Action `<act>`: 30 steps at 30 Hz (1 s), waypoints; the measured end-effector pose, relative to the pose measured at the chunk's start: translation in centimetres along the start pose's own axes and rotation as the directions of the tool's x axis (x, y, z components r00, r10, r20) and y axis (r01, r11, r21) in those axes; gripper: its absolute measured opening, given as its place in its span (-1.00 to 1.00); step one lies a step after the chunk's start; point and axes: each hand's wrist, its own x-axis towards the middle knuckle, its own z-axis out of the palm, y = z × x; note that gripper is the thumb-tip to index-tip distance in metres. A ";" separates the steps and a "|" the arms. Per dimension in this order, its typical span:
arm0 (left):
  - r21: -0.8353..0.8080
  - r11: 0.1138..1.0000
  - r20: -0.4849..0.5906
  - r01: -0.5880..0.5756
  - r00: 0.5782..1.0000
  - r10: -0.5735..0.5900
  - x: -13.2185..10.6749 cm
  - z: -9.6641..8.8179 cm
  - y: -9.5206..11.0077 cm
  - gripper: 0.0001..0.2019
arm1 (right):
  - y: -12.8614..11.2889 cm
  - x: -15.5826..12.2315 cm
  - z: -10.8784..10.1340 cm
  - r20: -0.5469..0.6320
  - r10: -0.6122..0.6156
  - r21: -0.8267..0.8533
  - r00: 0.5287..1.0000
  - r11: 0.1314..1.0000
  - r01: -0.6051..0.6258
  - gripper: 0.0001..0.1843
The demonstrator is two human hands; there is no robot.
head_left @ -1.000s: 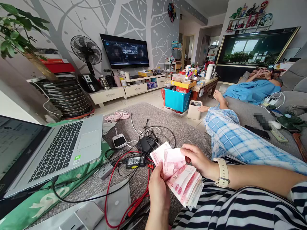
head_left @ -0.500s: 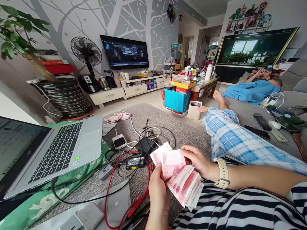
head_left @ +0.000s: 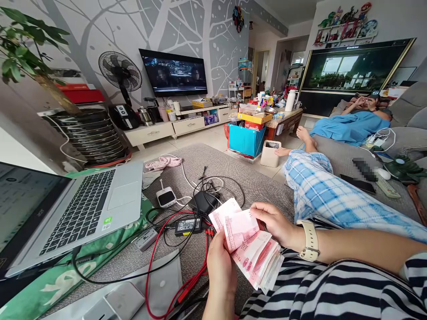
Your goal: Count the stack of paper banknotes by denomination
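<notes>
A fanned stack of banknotes (head_left: 255,262), mostly pink and red with some paler ones at its lower edge, is held over my lap. My left hand (head_left: 220,262) is closed on its near left side, the thumb pressed on top. Two pink notes stick up from the stack toward the far left. My right hand (head_left: 273,222), with a cream watch (head_left: 309,241) on its wrist, pinches the upper right corner of the front one between thumb and fingers. Part of my fingers is hidden behind the notes.
To the left an open laptop (head_left: 90,204) rests on a green cloth (head_left: 71,275). Tangled cables, a black power adapter (head_left: 187,226) and a small white device (head_left: 166,197) lie on the grey sofa. A blue checked blanket (head_left: 343,186) covers legs at right; another person (head_left: 356,118) reclines beyond.
Both hands stay nearly in place. The front note in my right fingers has tilted slightly, and its right edge has drawn down a little.
</notes>
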 end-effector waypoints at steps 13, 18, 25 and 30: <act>-0.015 1.000 0.053 0.003 0.999 -0.002 -0.1 -0.1 0.0 -0.83 | -0.3 0.0 0.1 0.023 -0.001 -0.017 1.000 1.000 0.001 -0.65; -0.053 0.998 0.114 0.015 0.993 -0.009 0.0 -0.1 0.0 -0.82 | -0.5 0.1 0.2 0.040 0.008 0.009 0.999 1.000 -0.008 -0.65; -0.087 0.993 0.123 0.083 0.990 -0.072 -0.3 0.1 0.1 -0.73 | -0.6 0.1 0.0 0.094 0.014 -0.008 0.995 1.000 -0.014 -0.63; -0.078 0.993 0.137 0.086 0.988 -0.075 -1.2 0.5 0.5 -0.71 | -0.2 0.4 -0.2 0.010 -0.054 -0.090 0.998 0.994 0.055 -0.66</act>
